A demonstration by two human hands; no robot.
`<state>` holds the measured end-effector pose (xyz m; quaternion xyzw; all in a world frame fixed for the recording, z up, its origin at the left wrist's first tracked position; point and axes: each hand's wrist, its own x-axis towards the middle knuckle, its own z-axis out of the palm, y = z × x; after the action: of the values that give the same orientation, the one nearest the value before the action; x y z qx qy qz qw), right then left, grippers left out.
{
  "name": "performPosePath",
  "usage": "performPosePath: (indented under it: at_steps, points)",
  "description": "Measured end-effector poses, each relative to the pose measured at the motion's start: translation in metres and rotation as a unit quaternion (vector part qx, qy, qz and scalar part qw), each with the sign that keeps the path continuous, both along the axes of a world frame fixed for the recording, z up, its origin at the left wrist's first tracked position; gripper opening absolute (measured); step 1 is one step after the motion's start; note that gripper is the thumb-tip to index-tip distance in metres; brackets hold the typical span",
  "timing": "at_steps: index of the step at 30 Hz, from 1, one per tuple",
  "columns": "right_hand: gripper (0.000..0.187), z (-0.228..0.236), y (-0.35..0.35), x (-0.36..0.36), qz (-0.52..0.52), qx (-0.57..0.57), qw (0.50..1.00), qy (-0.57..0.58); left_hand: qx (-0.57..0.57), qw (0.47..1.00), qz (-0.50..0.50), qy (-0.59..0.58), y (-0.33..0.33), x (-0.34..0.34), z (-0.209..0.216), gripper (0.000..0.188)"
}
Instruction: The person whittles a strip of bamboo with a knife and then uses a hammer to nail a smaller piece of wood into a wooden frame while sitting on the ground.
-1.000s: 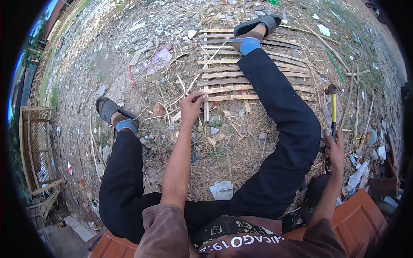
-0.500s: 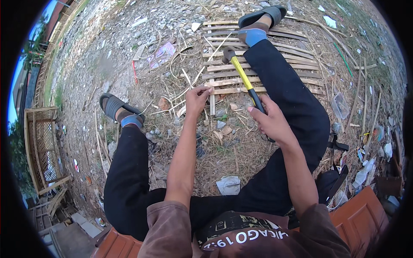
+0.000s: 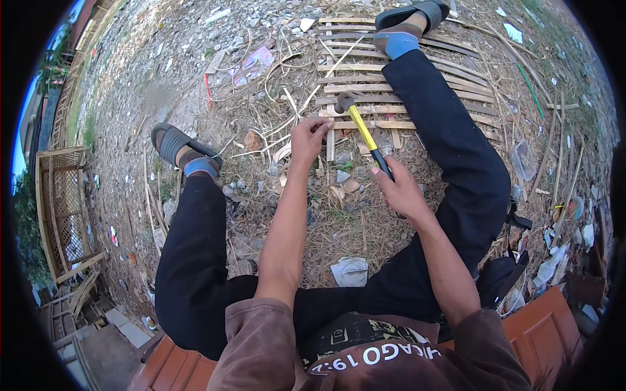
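Observation:
My right hand [image 3: 402, 189] is wrapped round the black grip of a hammer [image 3: 360, 127] with a yellow shaft. Its dark metal head is up just beyond my left fingertips, over the near left part of a panel of wooden slats [image 3: 355, 88]. My left hand [image 3: 308, 140] pinches at the left end of the nearest slat, where it crosses an upright strip. Anything between those fingers is too small or hidden to make out. The panel lies on the ground, and my right sandalled foot [image 3: 412, 19] rests on its far part.
Loose thin strips [image 3: 287, 104] and a pinkish plastic scrap [image 3: 253, 65] lie left of the panel. A clear plastic container [image 3: 523, 160] is beyond my right knee. A latticed wooden frame [image 3: 63, 212] stands at far left. Brown panelled wood [image 3: 544, 332] is beneath me.
The hammer head has come down and closer to my left fingers and the nearest slat. My left hand keeps its pinch at the same slat end. The view has shifted slightly.

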<state>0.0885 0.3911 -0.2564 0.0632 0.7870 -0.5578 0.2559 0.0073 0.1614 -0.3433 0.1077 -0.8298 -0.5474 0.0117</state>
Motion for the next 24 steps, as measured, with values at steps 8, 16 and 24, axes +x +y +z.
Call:
performPosePath:
  at_steps: [8,16,24]
  points:
    - [0.023,-0.006,-0.008,0.008,0.081,0.095,0.984,0.130,0.008,0.999,0.017,0.050,0.000,0.000,-0.015,0.018]
    - [0.021,0.002,-0.015,0.006,0.086,0.153,0.976,0.132,-0.004,0.999,0.016,0.029,0.002,0.001,-0.010,0.013]
    - [0.021,0.009,-0.019,0.005,0.079,0.124,0.975,0.165,0.014,0.998,0.012,0.054,-0.003,0.001,-0.017,0.013]
